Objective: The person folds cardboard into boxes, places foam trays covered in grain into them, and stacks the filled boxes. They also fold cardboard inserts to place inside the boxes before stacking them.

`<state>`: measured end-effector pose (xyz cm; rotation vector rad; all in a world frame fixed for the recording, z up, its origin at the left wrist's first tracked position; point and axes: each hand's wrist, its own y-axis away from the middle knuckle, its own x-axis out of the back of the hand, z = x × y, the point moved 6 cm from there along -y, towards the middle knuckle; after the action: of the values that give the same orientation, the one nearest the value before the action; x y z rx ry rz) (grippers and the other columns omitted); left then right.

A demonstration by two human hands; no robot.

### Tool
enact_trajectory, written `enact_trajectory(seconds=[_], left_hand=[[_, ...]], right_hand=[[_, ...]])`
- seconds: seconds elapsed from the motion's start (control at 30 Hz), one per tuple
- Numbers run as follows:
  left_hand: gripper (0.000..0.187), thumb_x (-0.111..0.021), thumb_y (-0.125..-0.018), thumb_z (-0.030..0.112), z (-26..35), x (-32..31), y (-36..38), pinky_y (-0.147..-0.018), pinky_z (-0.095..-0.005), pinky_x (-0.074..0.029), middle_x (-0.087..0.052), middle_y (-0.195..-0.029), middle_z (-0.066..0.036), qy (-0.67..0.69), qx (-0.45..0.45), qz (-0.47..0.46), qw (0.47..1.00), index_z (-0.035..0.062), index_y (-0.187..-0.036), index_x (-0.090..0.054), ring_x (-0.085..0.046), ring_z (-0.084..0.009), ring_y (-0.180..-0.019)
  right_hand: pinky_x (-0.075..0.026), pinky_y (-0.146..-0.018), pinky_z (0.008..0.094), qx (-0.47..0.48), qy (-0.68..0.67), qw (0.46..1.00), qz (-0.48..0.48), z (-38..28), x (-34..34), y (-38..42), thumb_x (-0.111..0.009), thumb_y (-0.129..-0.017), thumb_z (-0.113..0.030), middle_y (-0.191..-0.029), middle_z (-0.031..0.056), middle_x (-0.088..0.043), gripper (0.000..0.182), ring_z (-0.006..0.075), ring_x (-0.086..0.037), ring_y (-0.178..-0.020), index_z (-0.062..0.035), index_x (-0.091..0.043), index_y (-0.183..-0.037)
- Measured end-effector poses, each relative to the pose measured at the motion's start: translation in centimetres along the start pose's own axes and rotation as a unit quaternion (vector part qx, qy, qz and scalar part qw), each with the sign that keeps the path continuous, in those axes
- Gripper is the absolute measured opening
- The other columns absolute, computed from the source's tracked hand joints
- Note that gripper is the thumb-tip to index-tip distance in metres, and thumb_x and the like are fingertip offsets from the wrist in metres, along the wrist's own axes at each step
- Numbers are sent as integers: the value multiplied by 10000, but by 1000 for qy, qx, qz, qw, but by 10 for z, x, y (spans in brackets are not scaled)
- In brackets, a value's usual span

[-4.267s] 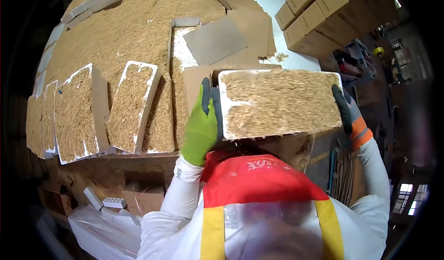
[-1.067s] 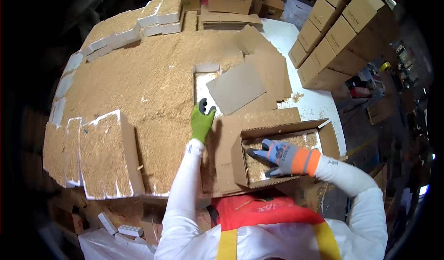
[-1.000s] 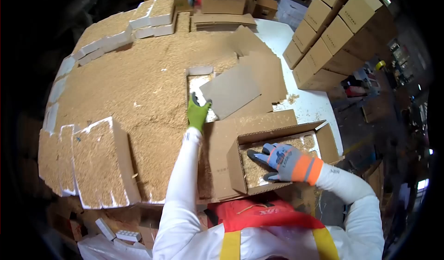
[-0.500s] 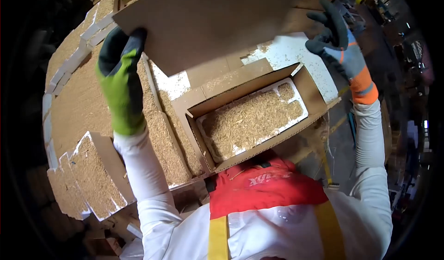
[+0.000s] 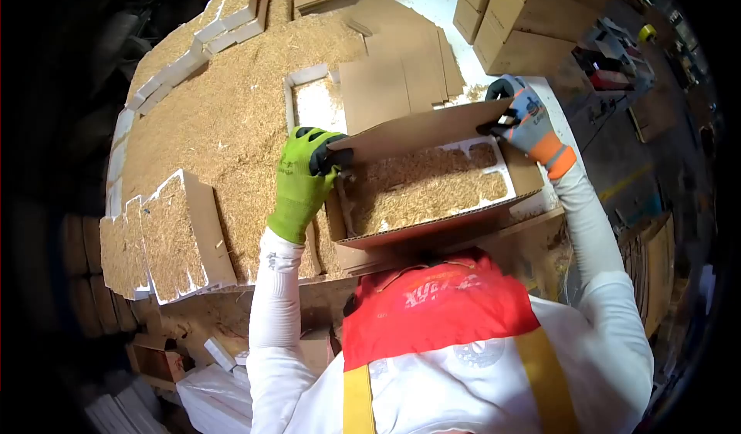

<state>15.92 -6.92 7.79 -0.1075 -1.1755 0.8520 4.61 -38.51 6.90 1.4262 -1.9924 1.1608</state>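
Note:
An open cardboard box [image 5: 532,173] stands at the table's front edge. Inside it lies a white-edged tray filled with wood shavings [image 5: 424,194]. A cardboard sheet [image 5: 424,130] slants along the box's far side. My left hand [image 5: 302,179], in a green and black glove, grips the sheet's left end by the box's left corner. My right hand [image 5: 525,121], in a grey and orange glove, pinches its right end near the far right corner.
Flat cardboard pieces [image 5: 394,79] lie beyond the box. Closed cartons [image 5: 532,17] are stacked at the back right. Loose shavings [image 5: 255,110] cover the table's left part, with filled trays [image 5: 170,229] at the front left and a white frame [image 5: 290,102] near the middle.
The cardboard sheet has come down to the box. My left hand has moved right and down with it; my right hand, spread and apart before, now holds its right end. The view has shifted.

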Motion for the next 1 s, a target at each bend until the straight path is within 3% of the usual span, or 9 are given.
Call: enact_trajectory(seconds=[0.1, 0.17, 0.23, 0.27, 0.3, 0.53, 0.67, 0.9, 1.0], left_hand=[[421, -667, -591, -90, -3, 1, -3, -872, -394, -474, -641, -970, -119, 38, 76, -40, 996, 48, -990, -665, -562, -341, -969], [395, -716, -589, -49, 10, -1, -9, -898, -410, -457, -649, -946, -93, -55, 15, -64, 996, 68, -965, -680, -570, -311, -975], [395, -738, -584, -33, 22, -1, -8, -917, -429, -445, -652, -932, -82, -99, -20, -66, 993, 75, -960, -684, -573, -300, -983], [228, -745, -703, 127, 18, -2, -8, -939, -434, -410, -647, -869, -53, -125, -50, -65, 989, 121, -926, -697, -573, -265, -934], [231, -744, -703, 131, 22, 0, -10, -943, -436, -410, -645, -866, -56, -120, -60, -55, 989, 123, -929, -697, -574, -265, -932], [199, -715, -717, 107, 35, 7, -7, -981, -470, -405, -634, -885, -58, -146, -48, -56, 987, 119, -910, -669, -582, -279, -922], [239, -715, -714, 102, 33, 0, -10, -995, -472, -409, -628, -875, -57, -177, -59, -95, 978, 123, -946, -663, -582, -282, -933], [258, -694, -727, 105, 42, 6, -11, -955, -443, -425, -631, -885, -31, -197, -114, -123, 966, 117, -984, -684, -580, -241, -954], [206, -671, -755, 125, 58, 8, -2, -860, -394, -454, -633, -929, -23, -217, -139, -178, 950, 108, -959, -691, -572, -211, -935]], right_hand=[[-484, -846, 380, 4, 101, 995, -13, 1, 3, 3, -875, -610, -304, -983, 84, -602, 456, 296, -563, -967, -74, -623, -911], [-482, -858, 387, 25, 230, 972, -37, -7, -2, 8, -864, -624, -302, -976, 82, -603, 450, 303, -564, -976, -109, -616, -946], [-474, -902, 380, -27, 158, 982, -98, 8, -8, 0, -855, -646, -329, -1031, 91, -606, 502, 300, -562, -1017, -159, -597, -1041], [-472, -908, 377, -33, 158, 981, -105, 15, -8, 0, -852, -652, -330, -1048, 98, -603, 502, 300, -562, -1021, -157, -598, -1049], [-469, -914, 374, -39, 159, 980, -113, 18, -8, -3, -849, -658, -332, -1066, 105, -600, 502, 300, -561, -1026, -155, -600, -1057], [-419, -973, 438, 167, 81, 982, -46, -17, 12, 8, -835, -644, -326, -1145, 62, -579, 457, 289, -521, -1098, -132, -650, -1014], [-404, -959, 424, 37, 149, 983, -98, -12, 0, 5, -828, -639, -292, -1193, 58, -592, 378, 301, -508, -1142, -95, -686, -929], [-391, -978, 442, 206, 121, 969, -57, -33, 15, 7, -777, -708, -275, -1180, 71, -592, 295, 305, -520, -1105, -150, -720, -969], [-439, -849, 419, 291, 50, 949, -109, -48, 21, 19, -720, -646, -170, -1075, 59, -625, 206, 274, -563, -1034, -163, -697, -851]])
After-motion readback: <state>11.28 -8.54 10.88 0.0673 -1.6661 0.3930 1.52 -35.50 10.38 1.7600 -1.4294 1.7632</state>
